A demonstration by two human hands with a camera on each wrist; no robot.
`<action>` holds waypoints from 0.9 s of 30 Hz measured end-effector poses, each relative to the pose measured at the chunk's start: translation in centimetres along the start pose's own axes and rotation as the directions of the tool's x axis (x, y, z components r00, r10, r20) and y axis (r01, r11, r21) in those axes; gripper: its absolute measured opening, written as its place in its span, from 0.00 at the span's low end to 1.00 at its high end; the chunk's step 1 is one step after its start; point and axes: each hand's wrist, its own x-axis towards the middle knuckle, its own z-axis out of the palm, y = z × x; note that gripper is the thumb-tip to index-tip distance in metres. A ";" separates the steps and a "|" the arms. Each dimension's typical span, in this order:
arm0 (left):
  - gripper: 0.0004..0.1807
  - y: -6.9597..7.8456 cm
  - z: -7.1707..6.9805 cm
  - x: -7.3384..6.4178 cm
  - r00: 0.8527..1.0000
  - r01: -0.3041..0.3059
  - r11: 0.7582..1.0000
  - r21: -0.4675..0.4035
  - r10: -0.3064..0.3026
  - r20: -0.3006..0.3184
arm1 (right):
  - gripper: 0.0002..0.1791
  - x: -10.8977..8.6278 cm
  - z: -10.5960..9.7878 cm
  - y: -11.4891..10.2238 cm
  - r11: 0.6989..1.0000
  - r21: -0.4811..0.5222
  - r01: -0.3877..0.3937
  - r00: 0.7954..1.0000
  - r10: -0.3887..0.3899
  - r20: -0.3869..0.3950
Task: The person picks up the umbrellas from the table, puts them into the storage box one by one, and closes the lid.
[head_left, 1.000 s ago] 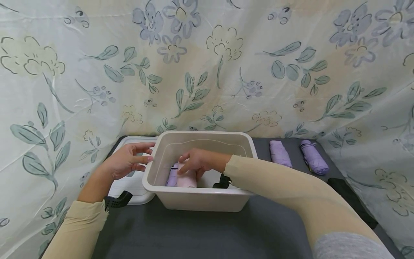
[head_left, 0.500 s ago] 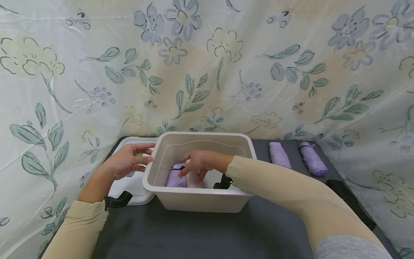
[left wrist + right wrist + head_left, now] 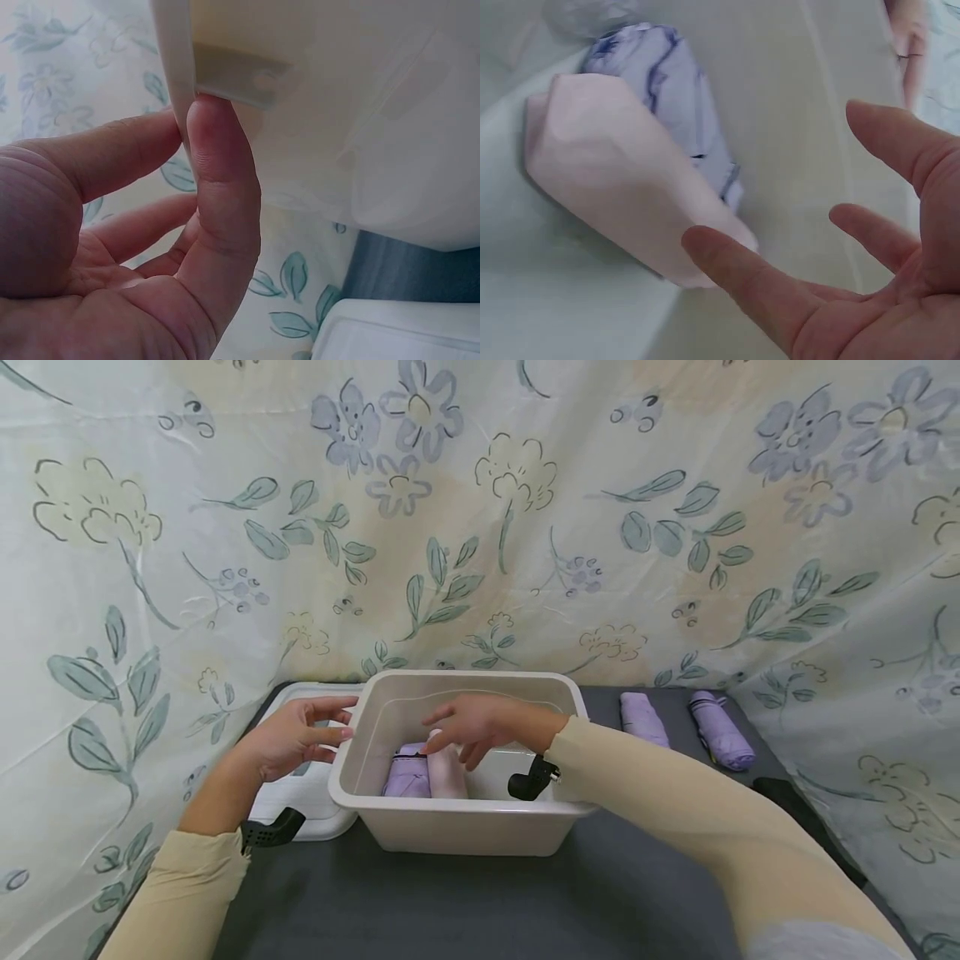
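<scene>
A beige plastic bin stands on the dark table. My left hand pinches its left rim, thumb on one side and index finger on the other in the left wrist view. Inside, at the left end, a purple fabric roll with a dark band lies beside a smooth pale pink roll. My right hand hovers inside the bin with fingers spread and nothing held. In the right wrist view its fingertips reach over the near end of the pink roll, with the purple roll behind.
A white lid lies to the left, partly under my left hand. Two more purple rolls, one nearer and one farther right, lie right of the bin. A black item lies along the right table edge. A floral curtain hangs behind.
My right hand has let go of the pink roll and risen slightly to the right, fingers spreading. The pink roll has shifted right, showing more of the purple roll. My left hand stays at the rim.
</scene>
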 end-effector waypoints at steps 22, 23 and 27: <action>0.38 -0.3 0.1 0.3 1.000 -0.006 1.000 -0.019 0.005 -0.020 | 0.37 -8.8 -5.1 1.5 0.970 0.105 0.219 0.966 -0.201 -0.160; 0.38 -0.3 0.1 0.3 1.000 -0.007 1.000 -0.020 0.006 -0.020 | 0.36 -9.2 -5.3 1.8 0.966 0.115 0.231 0.963 -0.210 -0.172; 0.38 -0.4 0.1 0.3 1.000 -0.003 1.000 -0.023 0.003 -0.027 | 0.35 -10.3 -5.9 3.1 0.948 0.150 0.282 0.947 -0.249 -0.203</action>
